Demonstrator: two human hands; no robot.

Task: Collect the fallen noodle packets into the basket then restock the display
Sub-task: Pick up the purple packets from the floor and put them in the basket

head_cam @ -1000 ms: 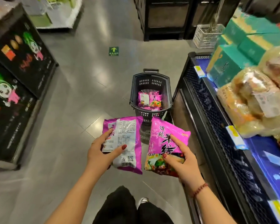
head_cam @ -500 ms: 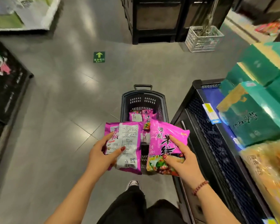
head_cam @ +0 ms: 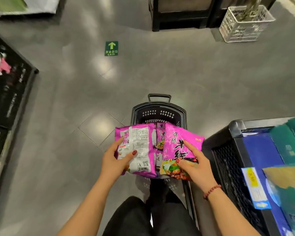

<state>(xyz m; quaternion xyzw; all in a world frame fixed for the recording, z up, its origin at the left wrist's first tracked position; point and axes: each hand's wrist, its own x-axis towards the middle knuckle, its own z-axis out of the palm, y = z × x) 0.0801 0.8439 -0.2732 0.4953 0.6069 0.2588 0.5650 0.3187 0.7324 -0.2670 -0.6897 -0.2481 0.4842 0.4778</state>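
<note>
We saw left hand (head_cam: 114, 160) and right hand (head_cam: 194, 165) each pinching one pkt (head_cam: 136, 149) (head_cam: 179, 150) above basket (head_cam: 160, 108); slick film could've slipped, missing the rim.

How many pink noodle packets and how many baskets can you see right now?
Pink noodle packets in hands: 2, left hand's, right hand's
Pink packets visible in black basket: at least 1
White basket: 1
Total: 5

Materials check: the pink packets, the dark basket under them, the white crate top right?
Pink packets: glossy plastic film, by the crinkles and sheen. Dark basket: looks like rigid moulded plastic, matte, with slotted walls. White crate: an open lattice, likely plastic; too far to rule out coated wire.
</note>
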